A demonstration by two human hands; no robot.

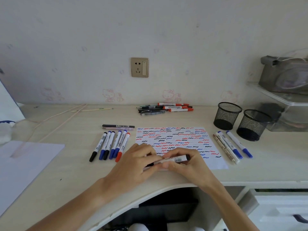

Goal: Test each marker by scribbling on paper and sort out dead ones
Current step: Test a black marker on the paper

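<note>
Here, both hands grip one white black-ended marker (173,160) over the scribble-covered white paper sheet (175,139). The left hand (135,162) pinches one end; the right hand (185,161) curls around the barrel.

The scene is lit softly and evenly by diffuse daylight; no single source can be made out. The wall (150,30) is rendered pale and slightly washed out, and its faint print is barely resolved. Only weak, short shadows are cast on the desk (75,172), most visibly beneath the two hands at 6 o'clock and under the mesh cups (227,115) at 3 o'clock. No hard glare is seen, though a dull sheen is carried by the clear plastic shelf (283,97) at 3 o'clock. Wide-angle distortion is marked: the desk edge is bowed and objects are stretched towards the corners. Softness and smearing are noticeable at 9 o'clock and at 4 o'clock, while the centre is rendered fairly sharply.
</note>
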